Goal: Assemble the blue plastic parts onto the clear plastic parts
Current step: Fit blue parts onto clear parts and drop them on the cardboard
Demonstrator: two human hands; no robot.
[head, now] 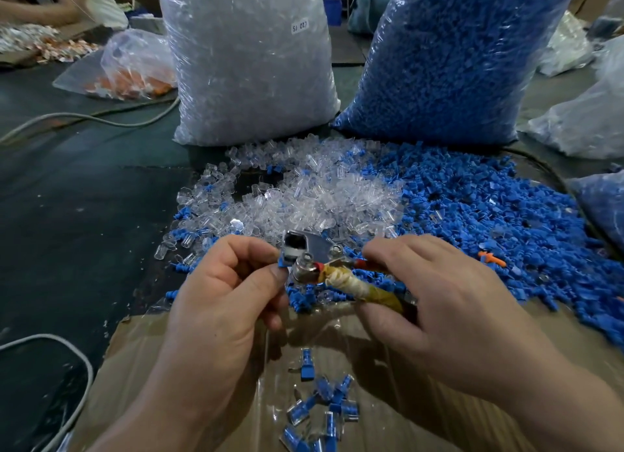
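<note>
My left hand (223, 282) pinches a blue part (283, 263) in a tight grip, holding it at the metal tool (314, 254) for alignment; my right hand (439, 303) wraps the handle (364, 288), likely to press.

A dark green table (84, 198) fills the frame, with a tall bag of clear parts (250, 63) standing at upper centre and a tall bag of blue parts (449, 63) just to its right. Below them a heap of clear parts (324, 198) at centre mixes at its edge with a heap of blue parts (472, 208) spreading right, and a cardboard sheet (135, 367) lies along the bottom. A grey cable (101, 119) curves across the upper left near a small bag of orange pieces (135, 66); pale bags (580, 120) sit far right.
</note>
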